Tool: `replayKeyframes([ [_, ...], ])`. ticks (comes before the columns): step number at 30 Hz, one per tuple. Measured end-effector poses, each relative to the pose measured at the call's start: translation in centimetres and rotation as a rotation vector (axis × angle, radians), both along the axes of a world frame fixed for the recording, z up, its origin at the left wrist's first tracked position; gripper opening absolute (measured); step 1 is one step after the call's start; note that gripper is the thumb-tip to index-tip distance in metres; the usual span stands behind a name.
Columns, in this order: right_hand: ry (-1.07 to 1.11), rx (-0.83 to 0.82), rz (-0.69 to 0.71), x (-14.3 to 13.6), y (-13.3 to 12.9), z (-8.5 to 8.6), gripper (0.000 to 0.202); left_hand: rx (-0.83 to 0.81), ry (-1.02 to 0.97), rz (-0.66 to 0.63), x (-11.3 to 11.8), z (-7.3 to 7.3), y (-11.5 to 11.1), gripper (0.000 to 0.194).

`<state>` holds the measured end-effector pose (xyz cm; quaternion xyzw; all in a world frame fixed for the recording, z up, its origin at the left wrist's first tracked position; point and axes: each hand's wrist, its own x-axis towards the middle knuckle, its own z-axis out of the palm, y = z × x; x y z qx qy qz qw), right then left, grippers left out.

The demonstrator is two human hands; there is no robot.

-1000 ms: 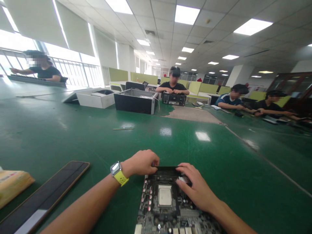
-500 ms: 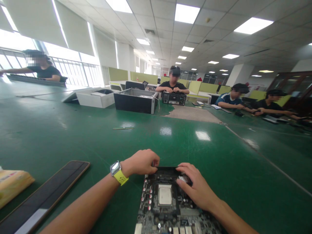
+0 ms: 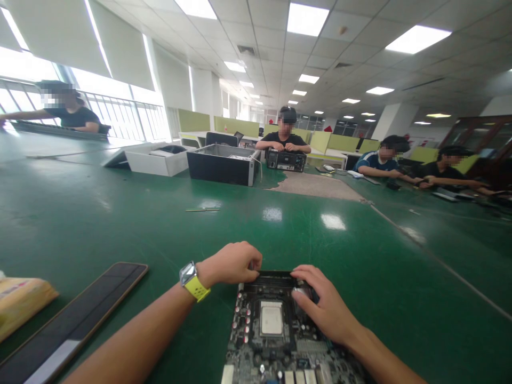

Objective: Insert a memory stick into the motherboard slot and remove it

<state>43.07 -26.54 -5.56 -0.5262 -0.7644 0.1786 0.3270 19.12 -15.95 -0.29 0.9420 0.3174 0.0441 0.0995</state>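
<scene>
A motherboard (image 3: 256, 346) lies flat at the bottom middle, with a pale metal-topped processor (image 3: 272, 319) in its socket and dark memory slots (image 3: 275, 280) along its far edge. At the far left corner, the curled fingers of my left hand (image 3: 234, 262) close on the board at the ends of the slots; the fingertips are partly hidden. My right hand (image 3: 324, 306) grips the far right corner. Its fingers reach over the slot ends and its thumb lies nearer, by a small light-coloured part. A watch with a yellow strap (image 3: 197, 288) is on my left wrist.
Left of my arm lie a dark phone-like slab (image 3: 80, 314) and a yellow soft pack (image 3: 24, 304). A thin rod (image 3: 202, 209) lies further off on the green table. Beyond stand an open computer case (image 3: 220, 168) and a white box (image 3: 156, 161). Several people work around the table.
Both hands stay at the far corners of the motherboard. My right thumb and fingers have shifted very slightly; the camera view has tilted a little.
</scene>
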Motion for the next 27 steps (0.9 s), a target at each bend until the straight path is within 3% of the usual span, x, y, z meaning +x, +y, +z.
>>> replayKeyframes([
  [27, -0.030, -0.027, -0.004, 0.26, 0.03, -0.22, 0.031, -0.029, 0.027, 0.000, 0.19, -0.06, -0.24, 0.010],
])
